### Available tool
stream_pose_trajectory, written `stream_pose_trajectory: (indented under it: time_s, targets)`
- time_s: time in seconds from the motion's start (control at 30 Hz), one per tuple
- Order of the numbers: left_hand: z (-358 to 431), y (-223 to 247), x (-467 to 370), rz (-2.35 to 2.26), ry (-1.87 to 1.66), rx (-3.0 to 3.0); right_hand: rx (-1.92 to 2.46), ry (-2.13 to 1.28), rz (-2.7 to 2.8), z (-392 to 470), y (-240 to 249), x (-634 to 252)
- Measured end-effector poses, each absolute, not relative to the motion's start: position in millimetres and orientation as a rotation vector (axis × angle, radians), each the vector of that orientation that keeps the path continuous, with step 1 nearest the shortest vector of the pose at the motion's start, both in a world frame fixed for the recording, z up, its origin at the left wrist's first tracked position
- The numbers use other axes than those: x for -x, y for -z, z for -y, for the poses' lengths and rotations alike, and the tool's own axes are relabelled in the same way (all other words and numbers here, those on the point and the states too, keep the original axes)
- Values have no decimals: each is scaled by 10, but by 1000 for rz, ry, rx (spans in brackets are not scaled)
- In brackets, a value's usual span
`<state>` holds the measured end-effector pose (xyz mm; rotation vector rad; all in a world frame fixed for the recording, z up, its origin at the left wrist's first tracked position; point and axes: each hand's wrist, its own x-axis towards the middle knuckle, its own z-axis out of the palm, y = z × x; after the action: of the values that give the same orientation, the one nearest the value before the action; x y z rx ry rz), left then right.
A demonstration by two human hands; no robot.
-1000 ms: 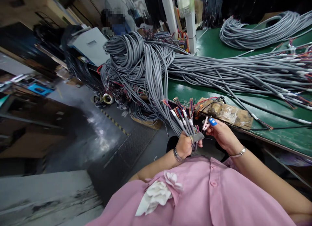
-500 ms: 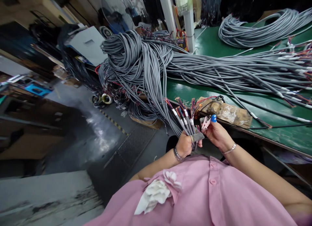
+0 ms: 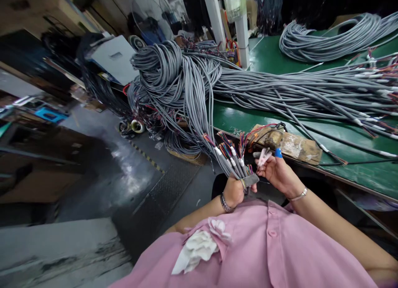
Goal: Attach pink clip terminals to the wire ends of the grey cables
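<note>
I steadied gray cables (image 3: 238, 168), left hand (image 3: 234, 191) clamped round them, right hand (image 3: 281, 176) pinching a pink tool (image 3: 264, 156); precision seemed needed next.

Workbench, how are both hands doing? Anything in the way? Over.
Left hand gripping grey round cables, multicoloured wire ends fanned out. Right hand holding small pale-pink tool. Worn brown block just beyond, on green bench.

Green table (image 3: 357, 172): right end cut off by the frame. Grey cables (image 3: 280, 87) laid on it: some tips cut off likewise. Cable bundle (image 3: 239, 170), before the table's near edge: lower stretch covered by the left hand (image 3: 234, 192). Pink tool (image 3: 264, 157), same edge: partly hidden by the right hand (image 3: 282, 176) (type too small to be told).
</note>
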<state>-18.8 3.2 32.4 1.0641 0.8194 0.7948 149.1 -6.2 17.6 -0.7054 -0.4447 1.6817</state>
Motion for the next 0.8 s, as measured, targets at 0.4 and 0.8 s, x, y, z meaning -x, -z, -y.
stream_pose_trajectory:
  time_s: [0.4,0.8]
  targets:
    - [-10,-299,91,-839,-942,-957,1006,-1387,546,139,-169,-1509]
    - [-17,-289,62,-892,-948,-1059,800,-1564,390,52,-166,-1465]
